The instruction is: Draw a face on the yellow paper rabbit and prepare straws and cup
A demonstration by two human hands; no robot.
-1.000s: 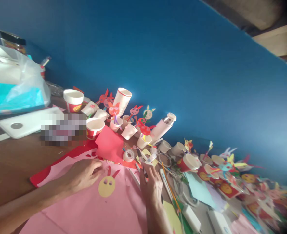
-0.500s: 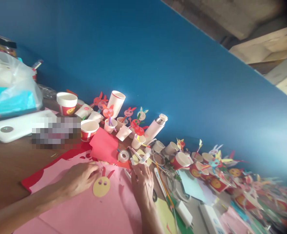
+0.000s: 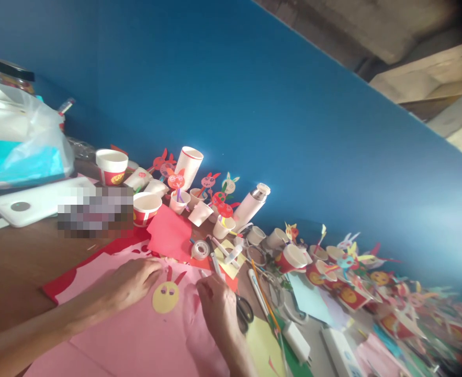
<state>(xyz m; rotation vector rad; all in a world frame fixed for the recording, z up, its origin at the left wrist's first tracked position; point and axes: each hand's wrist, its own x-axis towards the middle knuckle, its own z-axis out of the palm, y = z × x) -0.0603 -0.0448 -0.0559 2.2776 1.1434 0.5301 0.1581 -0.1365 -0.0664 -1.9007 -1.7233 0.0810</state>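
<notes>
A yellow paper rabbit face (image 3: pixel 165 298) with red ears and purple eyes lies on a pink paper sheet (image 3: pixel 136 340). My left hand (image 3: pixel 134 283) rests on the sheet just left of the ears, fingers curled together; whether they hold anything is hidden. On the face's right, my right hand (image 3: pixel 220 306) is closed with thumb and fingertips pinched. A small white tip shows beside those fingers, too little to name. Black-handled scissors (image 3: pixel 245 313) lie right of my right wrist. Beyond the hands are a tape roll (image 3: pixel 201 250) and a red paper sheet (image 3: pixel 169 233).
Paper cups (image 3: pixel 147 208) holding paper animal faces line the blue wall, with a white thermos (image 3: pixel 251 208) among them. A white phone-like device (image 3: pixel 44 201) and a plastic bag (image 3: pixel 26 141) sit at left. Cables, pencils, a white charger (image 3: pixel 296 343) and coloured papers crowd the right.
My right hand has moved left and closer to the rabbit face, its fingers drawing into a pinch. The scissors are now more exposed. My left hand stays nearly in place.
</notes>
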